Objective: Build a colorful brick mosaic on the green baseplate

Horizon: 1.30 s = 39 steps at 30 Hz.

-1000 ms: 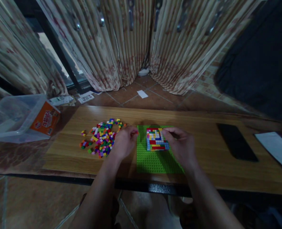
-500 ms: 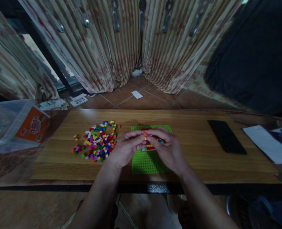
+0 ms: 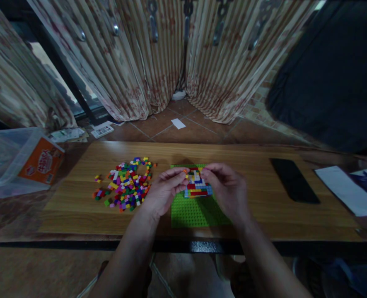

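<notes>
Far left of the baseplate (image 3: 196, 215), here's a clear tub (image 3: 3, 184), orange label (image 3: 42, 160) facing this way. Next along, papers (image 3: 102, 130) on the floor, beyond the baseplate and off to its left. Now the worktop (image 3: 68, 211), and what a splash of colour: a heap of loose bricks (image 3: 129, 184) to the left of the baseplate, red, yellow, green, purple, white, with a few strays at its edges.

Then the left hand (image 3: 163, 190), over the baseplate's left edge, thumb and forefinger pinched almost closed on a small orange brick (image 3: 185, 170), with a bit of yellow just below it. Past it, on the floor beyond the baseplate, a white card (image 3: 178, 123). And centre stage, the green baseplate itself, lying flat, the build (image 3: 197, 190) on its farther half: many-coloured rows, red and blue along the near side, partly hidden by fingers.

Over the build's right side, the right hand (image 3: 230, 190), thumb and forefinger drawn close together; whether there's a brick between them, I can't tell. On we go: a black slab (image 3: 294, 181) lies flat on the worktop, well right of the baseplate, and farther right again, white paper (image 3: 349, 190).
</notes>
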Available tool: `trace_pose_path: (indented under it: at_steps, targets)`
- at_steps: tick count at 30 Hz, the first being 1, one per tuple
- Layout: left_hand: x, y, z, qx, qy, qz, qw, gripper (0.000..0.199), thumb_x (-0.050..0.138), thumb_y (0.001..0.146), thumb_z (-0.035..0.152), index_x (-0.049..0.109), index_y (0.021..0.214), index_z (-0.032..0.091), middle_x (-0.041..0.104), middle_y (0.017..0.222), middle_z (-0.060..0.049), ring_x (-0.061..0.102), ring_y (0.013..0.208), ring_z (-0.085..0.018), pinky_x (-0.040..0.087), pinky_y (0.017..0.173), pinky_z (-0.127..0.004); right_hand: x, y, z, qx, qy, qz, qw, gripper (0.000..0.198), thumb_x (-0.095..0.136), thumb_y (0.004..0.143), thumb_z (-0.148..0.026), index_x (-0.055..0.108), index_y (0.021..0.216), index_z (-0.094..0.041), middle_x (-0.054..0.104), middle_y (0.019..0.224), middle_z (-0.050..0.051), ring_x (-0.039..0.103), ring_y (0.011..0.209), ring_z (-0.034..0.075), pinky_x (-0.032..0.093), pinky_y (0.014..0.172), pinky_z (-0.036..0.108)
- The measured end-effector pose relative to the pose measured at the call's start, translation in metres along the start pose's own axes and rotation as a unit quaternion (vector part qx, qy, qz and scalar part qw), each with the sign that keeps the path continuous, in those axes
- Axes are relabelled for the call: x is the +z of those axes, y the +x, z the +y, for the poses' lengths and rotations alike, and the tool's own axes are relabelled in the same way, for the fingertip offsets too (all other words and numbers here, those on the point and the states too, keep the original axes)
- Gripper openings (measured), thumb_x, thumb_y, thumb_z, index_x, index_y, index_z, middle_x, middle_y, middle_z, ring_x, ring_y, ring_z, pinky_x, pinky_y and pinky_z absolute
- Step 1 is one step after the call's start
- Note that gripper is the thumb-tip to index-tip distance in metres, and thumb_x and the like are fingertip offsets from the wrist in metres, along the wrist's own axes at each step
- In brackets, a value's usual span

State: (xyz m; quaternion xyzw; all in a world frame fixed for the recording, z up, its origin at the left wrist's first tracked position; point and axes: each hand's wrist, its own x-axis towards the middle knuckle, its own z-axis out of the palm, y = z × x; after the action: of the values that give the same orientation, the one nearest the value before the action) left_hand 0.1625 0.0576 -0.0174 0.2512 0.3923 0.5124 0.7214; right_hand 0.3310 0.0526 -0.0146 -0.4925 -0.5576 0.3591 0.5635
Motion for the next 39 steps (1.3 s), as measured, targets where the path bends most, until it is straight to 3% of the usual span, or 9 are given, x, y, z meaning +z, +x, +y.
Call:
trace_pose_path:
  at_steps: [4, 7, 11, 16, 20, 23, 32, 39]
  targets:
    - [-0.004, 0.002, 0.005, 0.028, 0.004, 0.038, 0.999, 0.027, 0.087, 0.059, 0.021, 0.073, 0.081, 0.014, 0.072, 0.073, -0.001, 0.068, 0.066, -0.01, 0.053, 0.062, -0.019, -0.017, 0.011, 0.007, 0.052, 0.022, 0.051, 0.997, 0.016, 0.071, 0.078, -0.033, 0.072, 0.088, -0.021, 0.072, 0.077, 0.001, 0.068, 0.069, 0.016, 0.055, 0.064, 0.03]
    - [-0.004, 0.002, 0.006, 0.037, 0.013, 0.059, 0.997, 0.026, 0.087, 0.058, 0.02, 0.073, 0.078, 0.014, 0.072, 0.073, -0.001, 0.069, 0.067, -0.011, 0.053, 0.063, -0.02, -0.025, 0.014, 0.015, 0.064, -0.012, 0.032, 0.997, 0.02, 0.068, 0.081, -0.036, 0.074, 0.093, -0.021, 0.074, 0.086, 0.004, 0.069, 0.073, 0.018, 0.056, 0.067, 0.033]
    - [-0.002, 0.003, 0.004, 0.047, 0.032, 0.084, 0.995, 0.025, 0.086, 0.056, 0.019, 0.073, 0.077, 0.013, 0.072, 0.071, -0.001, 0.068, 0.066, -0.011, 0.052, 0.065, -0.021, -0.025, 0.013, 0.026, 0.02, -0.115, -0.027, 0.993, 0.023, 0.059, 0.086, -0.034, 0.075, 0.099, -0.023, 0.072, 0.101, 0.007, 0.068, 0.084, 0.019, 0.055, 0.076, 0.035]
    - [-0.002, 0.005, 0.002, 0.061, 0.067, 0.099, 0.991, 0.024, 0.084, 0.057, 0.021, 0.074, 0.076, 0.014, 0.072, 0.072, -0.002, 0.066, 0.068, -0.011, 0.05, 0.069, -0.023, -0.018, 0.015, 0.025, 0.018, -0.188, -0.051, 0.981, 0.023, 0.058, 0.084, -0.027, 0.072, 0.102, -0.02, 0.072, 0.088, 0.005, 0.067, 0.077, 0.018, 0.052, 0.072, 0.033]
    - [-0.004, 0.006, 0.0, 0.069, 0.105, 0.108, 0.986, 0.02, 0.082, 0.06, 0.022, 0.074, 0.077, 0.015, 0.071, 0.072, -0.001, 0.063, 0.07, -0.01, 0.049, 0.071, -0.024, -0.015, 0.019, 0.018, -0.009, -0.264, -0.052, 0.963, 0.014, 0.058, 0.082, -0.023, 0.071, 0.084, -0.019, 0.071, 0.079, 0.004, 0.065, 0.072, 0.018, 0.049, 0.069, 0.031]
    - [-0.006, 0.008, -0.001, 0.076, 0.133, 0.115, 0.981, 0.017, 0.08, 0.062, 0.022, 0.075, 0.077, 0.015, 0.07, 0.072, -0.001, 0.061, 0.069, -0.01, 0.047, 0.07, -0.023, -0.011, 0.02, 0.015, -0.055, -0.318, -0.072, 0.944, 0.02, 0.054, 0.085, -0.023, 0.072, 0.078, -0.021, 0.071, 0.081, 0.005, 0.064, 0.075, 0.018, 0.047, 0.072, 0.031]
    - [-0.008, 0.008, -0.001, 0.084, 0.171, 0.112, 0.975, 0.013, 0.076, 0.065, 0.02, 0.075, 0.078, 0.016, 0.069, 0.069, -0.001, 0.057, 0.066, -0.011, 0.043, 0.065, -0.024, 0.002, 0.022, 0.015, -0.109, -0.364, -0.09, 0.92, 0.029, 0.046, 0.088, -0.02, 0.074, 0.08, -0.022, 0.071, 0.084, 0.007, 0.065, 0.078, 0.022, 0.049, 0.074, 0.035]
    - [-0.008, 0.007, 0.0, 0.087, 0.178, 0.103, 0.975, 0.012, 0.075, 0.067, 0.021, 0.076, 0.078, 0.015, 0.068, 0.068, -0.001, 0.056, 0.065, -0.012, 0.042, 0.064, -0.023, 0.005, 0.019, 0.017, -0.121, -0.358, -0.07, 0.923, 0.029, 0.045, 0.087, -0.017, 0.074, 0.093, -0.022, 0.074, 0.091, 0.007, 0.068, 0.085, 0.023, 0.051, 0.08, 0.038]
